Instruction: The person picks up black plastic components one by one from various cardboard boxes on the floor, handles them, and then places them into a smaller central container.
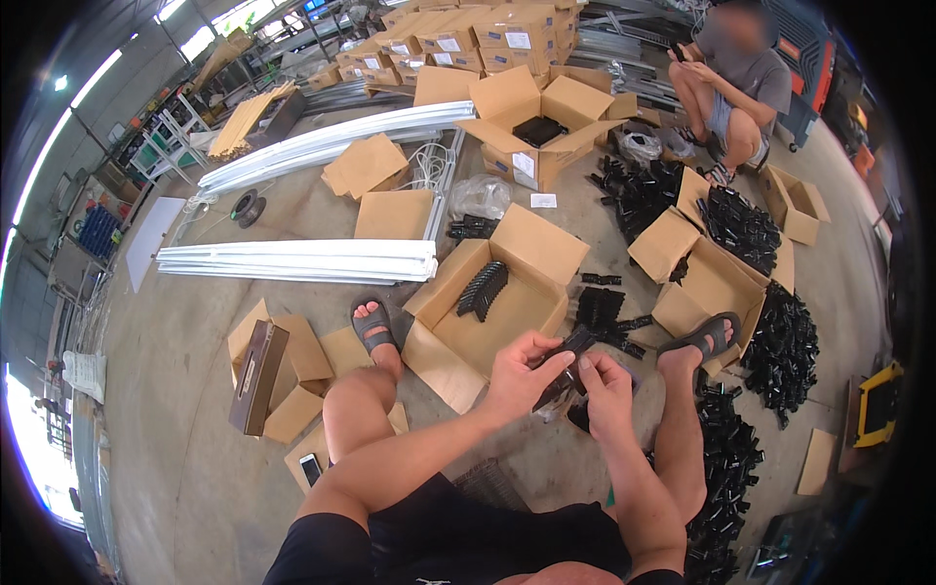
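Note:
My left hand (526, 373) is closed on a small black plastic part (575, 341), held up between my knees. Close beside it, the fingers of my right hand (606, 388) are pinched at the near end of the same part; its exact kind is not clear. Just beyond my hands stands an open cardboard box (526, 329), with a neat row of black parts (483, 290) against its far left side. More black parts (602, 310) lie grouped on the floor to the right of that box.
Heaps of black parts (783, 341) spread along my right, around another open box (707, 292). White metal profiles (297, 261) lie at left. A phone (311, 469) rests on cardboard by my left knee. At far right a person (746, 88) squats. Stacked cartons (468, 41) stand behind.

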The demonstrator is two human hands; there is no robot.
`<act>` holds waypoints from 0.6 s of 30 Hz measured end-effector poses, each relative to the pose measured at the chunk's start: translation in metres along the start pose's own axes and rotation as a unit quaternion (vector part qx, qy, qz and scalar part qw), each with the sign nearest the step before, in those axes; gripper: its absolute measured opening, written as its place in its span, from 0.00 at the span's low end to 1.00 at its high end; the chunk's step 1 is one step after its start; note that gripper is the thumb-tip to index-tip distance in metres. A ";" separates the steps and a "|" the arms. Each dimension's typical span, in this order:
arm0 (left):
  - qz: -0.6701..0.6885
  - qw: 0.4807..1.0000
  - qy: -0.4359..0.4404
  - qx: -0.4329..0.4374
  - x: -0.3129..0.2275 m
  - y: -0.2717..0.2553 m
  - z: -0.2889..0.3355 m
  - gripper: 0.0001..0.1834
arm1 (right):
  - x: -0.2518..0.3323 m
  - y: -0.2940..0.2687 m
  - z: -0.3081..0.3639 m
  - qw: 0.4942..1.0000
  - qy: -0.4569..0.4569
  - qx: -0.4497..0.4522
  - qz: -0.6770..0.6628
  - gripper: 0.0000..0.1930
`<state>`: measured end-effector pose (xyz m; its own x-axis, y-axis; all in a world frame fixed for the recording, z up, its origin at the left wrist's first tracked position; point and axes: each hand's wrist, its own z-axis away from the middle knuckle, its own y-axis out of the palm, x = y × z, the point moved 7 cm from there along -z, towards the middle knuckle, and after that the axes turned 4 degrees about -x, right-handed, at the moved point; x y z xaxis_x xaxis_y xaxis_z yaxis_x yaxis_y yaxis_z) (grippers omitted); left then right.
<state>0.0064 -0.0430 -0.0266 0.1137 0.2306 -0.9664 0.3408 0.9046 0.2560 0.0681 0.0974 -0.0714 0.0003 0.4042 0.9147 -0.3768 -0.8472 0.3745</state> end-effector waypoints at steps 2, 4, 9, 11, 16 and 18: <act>-0.017 1.000 0.005 0.005 -0.001 0.005 -0.002 0.09 | 0.011 0.005 0.004 0.999 -0.018 -0.023 -0.013 0.02; -0.016 1.000 0.004 0.005 -0.001 0.007 -0.002 0.09 | 0.014 0.004 0.005 0.999 -0.022 -0.032 -0.018 0.02; 0.004 1.000 -0.010 0.005 -0.001 0.008 -0.003 0.11 | 0.012 0.001 0.002 0.998 -0.038 -0.031 -0.029 0.03; 0.008 1.000 -0.001 0.002 0.001 0.008 -0.003 0.11 | 0.013 0.005 0.004 0.998 -0.042 -0.032 -0.035 0.03; 0.015 1.000 -0.011 0.004 0.001 0.003 0.000 0.09 | 0.009 0.007 0.004 0.999 -0.020 -0.021 -0.044 0.03; 0.027 1.000 -0.012 0.001 0.001 0.002 0.001 0.09 | 0.009 0.013 0.006 0.999 -0.029 -0.026 -0.038 0.02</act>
<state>0.0080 -0.0410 -0.0271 0.1537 0.2711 -0.9502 0.3361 0.8900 0.3083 0.0686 0.0879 -0.0568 0.0829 0.4449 0.8917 -0.4214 -0.7952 0.4359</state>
